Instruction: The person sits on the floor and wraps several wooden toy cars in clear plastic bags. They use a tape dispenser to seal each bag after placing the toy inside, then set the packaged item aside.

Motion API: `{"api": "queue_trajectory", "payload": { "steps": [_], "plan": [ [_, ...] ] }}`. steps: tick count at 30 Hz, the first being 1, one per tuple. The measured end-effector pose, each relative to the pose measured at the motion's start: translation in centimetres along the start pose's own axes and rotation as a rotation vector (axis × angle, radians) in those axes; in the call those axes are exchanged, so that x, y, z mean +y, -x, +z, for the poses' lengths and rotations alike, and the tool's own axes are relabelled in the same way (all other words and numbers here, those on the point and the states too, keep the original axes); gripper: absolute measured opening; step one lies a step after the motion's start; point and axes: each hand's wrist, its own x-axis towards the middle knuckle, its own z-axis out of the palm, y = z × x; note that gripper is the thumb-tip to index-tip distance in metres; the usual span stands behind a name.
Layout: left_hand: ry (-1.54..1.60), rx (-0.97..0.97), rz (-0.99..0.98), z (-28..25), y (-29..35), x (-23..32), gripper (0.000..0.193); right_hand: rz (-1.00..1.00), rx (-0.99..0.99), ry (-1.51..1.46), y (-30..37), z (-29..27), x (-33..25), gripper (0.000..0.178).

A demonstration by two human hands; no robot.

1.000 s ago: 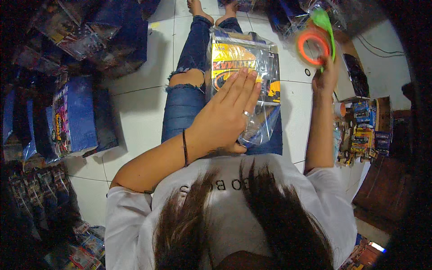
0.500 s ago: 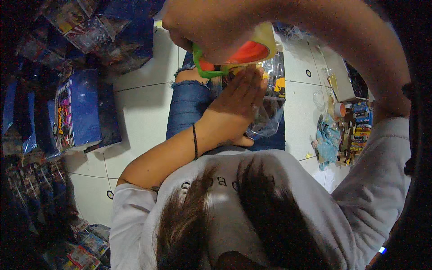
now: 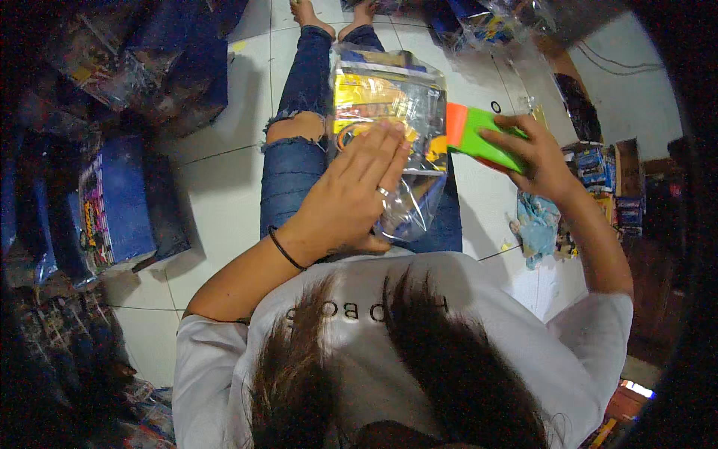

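Note:
A flat yellow and black box (image 3: 374, 93) in a clear plastic bag (image 3: 411, 206) rests across my thighs, with the bag's loose end toward my body. My left hand (image 3: 355, 176) lies flat on the box's near part, fingers stretched out and pressing the plastic. Just right of the box, my right hand (image 3: 535, 153) is closed around a green and orange tape dispenser (image 3: 482, 135). The dispenser's orange end is at the box's right edge; whether it touches cannot be made out. Its tape roll is mostly hidden.
Blue boxes (image 3: 123, 202) stand on the tiled floor to my left, with plastic-wrapped packs (image 3: 67, 314) nearer. A light blue cloth (image 3: 537, 224) lies at right beside small colourful packs (image 3: 594, 168). More clear plastic packages (image 3: 486, 26) are at the far right.
My right hand has swung from above the box, close to the camera, down to its right side with the tape dispenser. The box is now more exposed; my left hand stays flat on it.

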Motion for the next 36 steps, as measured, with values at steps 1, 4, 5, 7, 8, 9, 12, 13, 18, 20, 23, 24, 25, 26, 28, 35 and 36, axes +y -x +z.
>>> {"api": "queue_trajectory", "payload": {
  "steps": [1,4,5,7,8,9,12,13,18,20,23,24,25,26,28,35,36],
  "plan": [
    [-0.022,-0.019,-0.008,-0.3,0.1,0.1,0.11,0.034,-0.056,0.028,-0.8,1.0,0.5,0.062],
    [-0.104,0.013,-0.101,-1.8,0.4,-0.2,0.104,-0.123,0.045,0.222,-2.1,3.2,3.4,0.046],
    [-0.136,0.023,-0.1,-2.5,0.5,-0.5,0.103,0.007,-0.289,0.26,-1.9,4.5,4.4,0.046],
    [-0.134,0.047,-0.054,-3.7,0.8,-1.6,0.097,0.06,-0.5,0.101,-0.1,9.2,5.7,0.051],
    [-0.041,0.129,0.016,-4.0,0.8,-2.4,0.1,-0.007,-0.507,0.049,1.3,11.4,7.3,0.047],
    [0.069,0.259,0.103,-3.8,0.9,-3.1,0.104,0.099,-0.411,-0.006,3.1,14.1,8.6,0.041],
    [0.549,0.345,-0.061,-0.4,0.9,-4.3,0.087,0.507,0.044,-0.323,8.1,23.0,12.4,0.042],
    [0.683,0.352,-0.147,0.5,1.1,-4.4,0.082,0.642,0.211,-0.388,9.4,25.7,13.3,0.04],
    [0.325,0.342,-0.057,-0.8,-1.6,-5.4,0.061,1.054,0.544,-0.541,11.4,33.9,12.2,0.057],
    [-0.091,0.19,0.291,-3.4,-5.7,-6.7,0.052,0.974,0.577,0.006,10.2,33.6,11.2,0.057],
    [-0.027,-0.404,0.556,-3.2,-13.9,-7.9,0.047,0.9,0.814,-0.196,7.9,30.0,9.3,0.054],
    [0.054,-0.56,0.687,-2.6,-16.2,-8.1,0.048,0.921,0.858,-0.421,7.1,28.6,8.0,0.052],
    [-0.063,-0.595,0.613,-3.0,-17.3,-9.0,0.056,0.856,0.934,-0.606,6.3,26.8,6.9,0.051],
    [-0.148,-0.698,0.463,-3.1,-18.5,-9.9,0.065,0.807,0.995,-0.933,5.6,25.4,4.6,0.045],
    [-0.321,-0.698,0.12,-3.7,-19.7,-11.7,0.087,0.831,1.067,-0.874,3.6,23.1,-0.5,0.042],
    [-0.318,-0.514,-0.497,-6.0,-12.7,-15.3,0.091,0.613,0.871,-1.296,-9.6,20.5,-12.6,0.077],
    [-0.256,-0.501,-0.553,-6.0,-10.7,-15.1,0.085,0.616,0.979,-1.41,-11.4,20.4,-12.2,0.074]
  ]
}}
